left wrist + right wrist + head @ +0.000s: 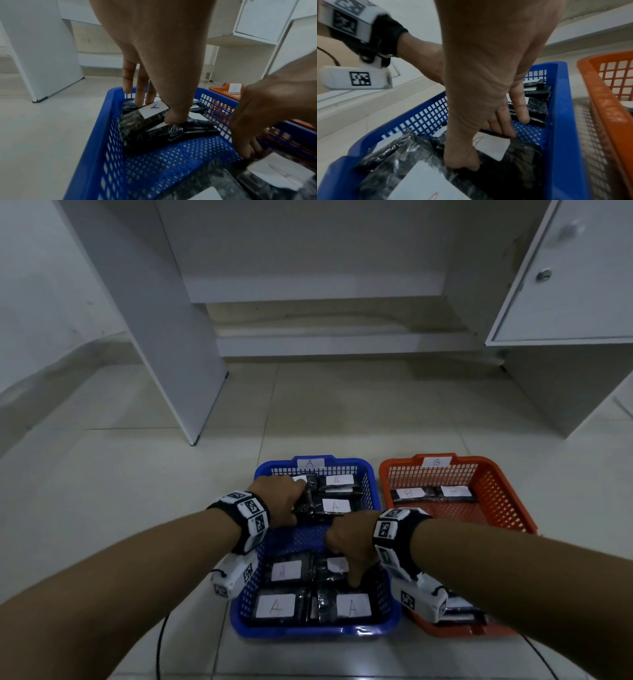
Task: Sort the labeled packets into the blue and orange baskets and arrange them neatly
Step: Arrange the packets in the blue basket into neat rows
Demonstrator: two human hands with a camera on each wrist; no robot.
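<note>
Packets (352, 606) in blue basket (394, 607), both hands (349, 546).

Both forearms reach forward, each wrist banded with marker blocks. The left hand (279, 497) points down, fingers straight, thumb pressing. The right hand (349, 546) angles down, fingers and thumb curled, pinching.

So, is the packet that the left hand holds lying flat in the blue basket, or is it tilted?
Tilted. The packet leans on other packets, its near end raised; the left hand pinches it inside the blue basket.
</note>
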